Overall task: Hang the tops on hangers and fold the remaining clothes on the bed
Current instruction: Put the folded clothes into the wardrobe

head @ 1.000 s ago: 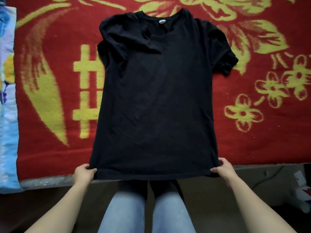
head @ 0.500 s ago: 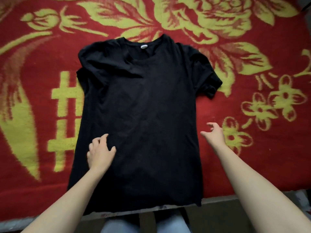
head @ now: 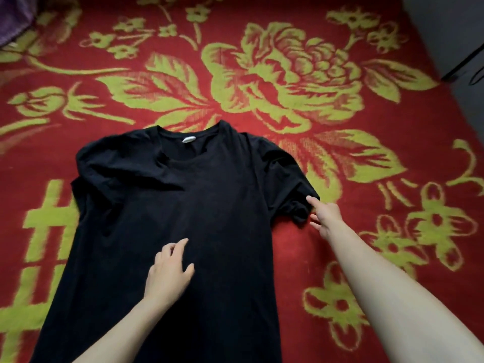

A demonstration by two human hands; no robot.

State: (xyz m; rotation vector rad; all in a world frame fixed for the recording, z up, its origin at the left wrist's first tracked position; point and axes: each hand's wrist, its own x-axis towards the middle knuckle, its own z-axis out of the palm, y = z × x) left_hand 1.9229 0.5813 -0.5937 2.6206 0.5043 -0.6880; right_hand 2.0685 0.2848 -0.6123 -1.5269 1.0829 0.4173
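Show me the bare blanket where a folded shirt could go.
Widest: the blanket beyond the collar of the black T-shirt. Also the strip left of the shirt, and the patch right of the right forearm. Crowded: the sleeve that the right hand touches.

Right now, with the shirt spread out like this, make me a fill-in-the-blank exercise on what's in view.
1. The T-shirt lying flat is ___ in colour.
2. The left hand rests on the ___.
3. The right hand touches the edge of a ___.
4. The blanket has yellow-green flowers on a ___ ground.
Missing words: black; T-shirt; sleeve; red.
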